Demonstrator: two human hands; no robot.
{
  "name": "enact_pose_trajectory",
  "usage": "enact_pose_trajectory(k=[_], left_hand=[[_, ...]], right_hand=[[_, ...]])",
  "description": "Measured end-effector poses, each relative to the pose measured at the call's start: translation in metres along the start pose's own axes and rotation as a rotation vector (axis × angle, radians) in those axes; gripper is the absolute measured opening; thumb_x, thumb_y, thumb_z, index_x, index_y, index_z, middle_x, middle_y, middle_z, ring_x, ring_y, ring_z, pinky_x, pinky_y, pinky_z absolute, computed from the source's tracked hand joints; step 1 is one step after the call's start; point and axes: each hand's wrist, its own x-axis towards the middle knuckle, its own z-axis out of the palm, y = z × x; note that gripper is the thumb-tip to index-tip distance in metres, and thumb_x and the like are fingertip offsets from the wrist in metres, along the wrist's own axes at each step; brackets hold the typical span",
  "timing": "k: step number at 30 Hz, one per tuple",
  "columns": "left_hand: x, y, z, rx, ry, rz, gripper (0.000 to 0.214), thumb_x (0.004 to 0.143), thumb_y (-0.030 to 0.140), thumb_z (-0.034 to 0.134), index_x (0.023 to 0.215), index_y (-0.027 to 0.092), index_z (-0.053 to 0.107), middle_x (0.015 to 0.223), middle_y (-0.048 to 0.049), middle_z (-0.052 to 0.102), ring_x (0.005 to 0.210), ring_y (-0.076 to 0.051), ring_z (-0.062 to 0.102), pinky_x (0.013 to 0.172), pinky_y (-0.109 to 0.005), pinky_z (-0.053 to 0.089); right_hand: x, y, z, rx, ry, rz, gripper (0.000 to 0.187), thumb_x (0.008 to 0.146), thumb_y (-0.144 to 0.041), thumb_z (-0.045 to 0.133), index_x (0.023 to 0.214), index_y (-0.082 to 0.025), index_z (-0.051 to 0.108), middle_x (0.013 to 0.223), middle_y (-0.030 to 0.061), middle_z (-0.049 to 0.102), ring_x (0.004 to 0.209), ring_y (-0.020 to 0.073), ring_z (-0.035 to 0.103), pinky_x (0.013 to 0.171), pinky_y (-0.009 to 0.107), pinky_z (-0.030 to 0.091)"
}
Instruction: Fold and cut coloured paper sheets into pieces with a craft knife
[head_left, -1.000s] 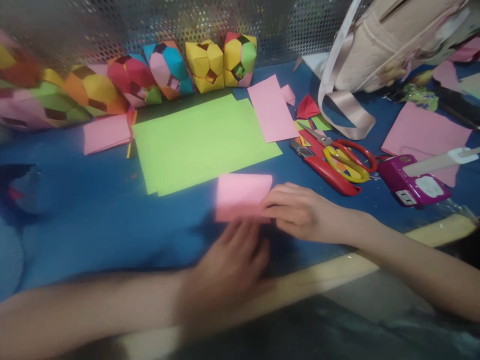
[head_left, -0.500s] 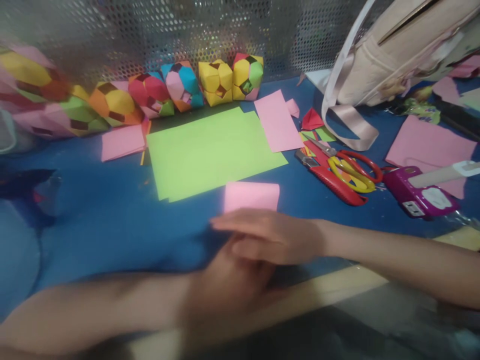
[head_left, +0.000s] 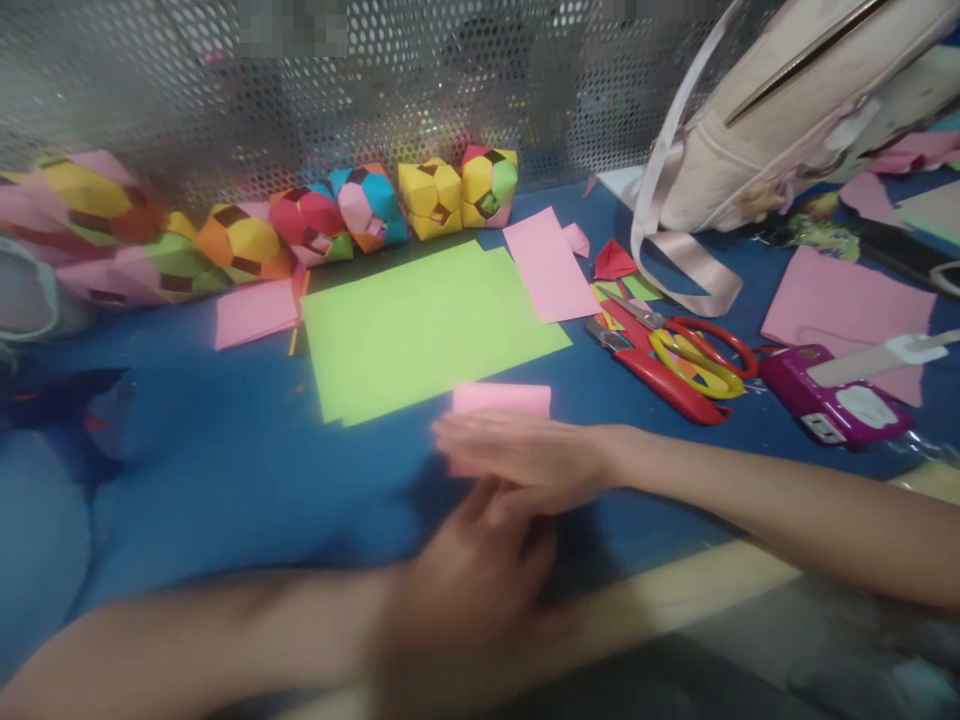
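Note:
A small folded pink paper [head_left: 501,398] lies on the blue table [head_left: 225,480] just in front of a large green sheet [head_left: 427,330]. My right hand [head_left: 525,450] lies flat across the pink paper's near part, fingers stretched out to the left. My left hand [head_left: 469,580] is just below it, blurred, its fingertips reaching under the right hand toward the paper's near edge. Whether the left fingers touch the paper is hidden.
Colourful paper balls [head_left: 360,205] line the perforated metal wall at the back. Pink sheets [head_left: 551,265], red and yellow scissors [head_left: 697,355], a red cutter [head_left: 660,375], a magenta punch [head_left: 832,405] and a beige bag [head_left: 787,110] lie to the right. A wooden table edge [head_left: 720,580] runs in front.
My right hand has slid left from the pink paper's right side and now lies flat over it. The view has tilted a little, and the left hand stays below.

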Motion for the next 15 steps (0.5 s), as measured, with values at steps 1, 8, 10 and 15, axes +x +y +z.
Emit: enact_pose_trajectory(k=[1,8,10,15], left_hand=[[-0.002,0.0,0.001,0.007,-0.004,0.009,0.055,0.091,0.054,0.041,0.112,0.007,0.062,0.114,-0.021,0.062,0.113,-0.036,0.057,0.093,-0.051,0.052],[-0.004,-0.002,0.004,0.008,0.02,0.021,0.052,0.091,0.054,0.044,0.111,0.009,0.062,0.112,-0.0195,0.063,0.114,-0.035,0.056,0.093,-0.052,0.051],[-0.002,-0.001,0.002,0.004,0.034,0.03,0.05,0.092,0.053,0.043,0.107,0.009,0.064,0.111,-0.0194,0.063,0.113,-0.034,0.057,0.096,-0.053,0.049],[0.005,-0.002,-0.003,0.042,0.059,0.084,0.054,0.095,0.053,0.036,0.106,0.008,0.063,0.113,-0.0209,0.063,0.113,-0.034,0.058,0.094,-0.052,0.051]], right_hand=[[0.001,0.001,-0.001,-0.005,0.0,0.006,0.086,0.092,-0.066,0.038,0.15,-0.004,0.026,0.158,0.0166,0.014,0.148,0.0218,0.008,0.122,0.039,0.008],[0.005,0.006,-0.004,-0.037,0.022,-0.012,0.087,0.091,-0.066,0.038,0.15,-0.002,0.026,0.158,0.0183,0.017,0.148,0.0221,0.01,0.122,0.038,0.008],[0.0,0.007,-0.002,-0.062,0.042,-0.031,0.084,0.092,-0.065,0.039,0.149,-0.004,0.029,0.157,0.0176,0.02,0.148,0.0222,0.012,0.121,0.038,0.01],[-0.024,0.007,0.003,-0.146,0.088,-0.065,0.084,0.091,-0.065,0.04,0.146,-0.001,0.035,0.155,0.0216,0.026,0.147,0.0248,0.016,0.121,0.04,0.016]])
